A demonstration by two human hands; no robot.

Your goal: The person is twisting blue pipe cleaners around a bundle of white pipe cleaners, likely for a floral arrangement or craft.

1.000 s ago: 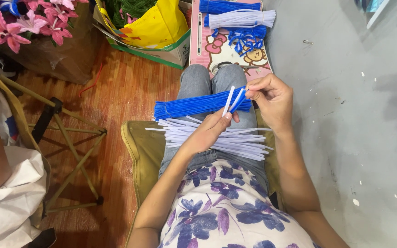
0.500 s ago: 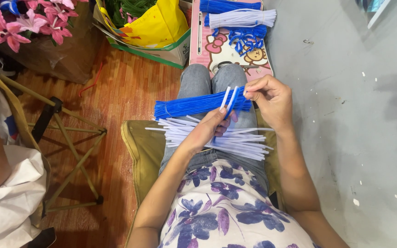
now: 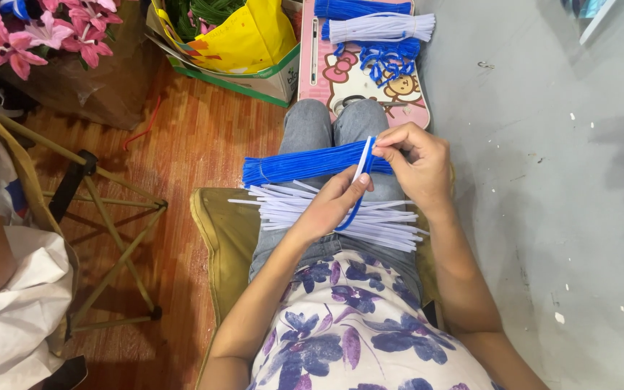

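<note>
Head view, left hand (image 3: 330, 209) and right hand (image 3: 417, 162) pinching blue and white stems (image 3: 360, 170) — over lap

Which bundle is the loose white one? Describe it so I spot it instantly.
Start at the person's lap. Across the thighs lies a tied blue bundle; just nearer the body, under the left hand, the white strands fan out untied, unlike the tied white bundle on the pink board.

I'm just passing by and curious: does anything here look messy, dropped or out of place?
Mostly tidy. The white pipe cleaners on the lap lie fanned and uneven, unlike the neat blue bundle. A stray red strand lies alone on the wooden floor.
</note>
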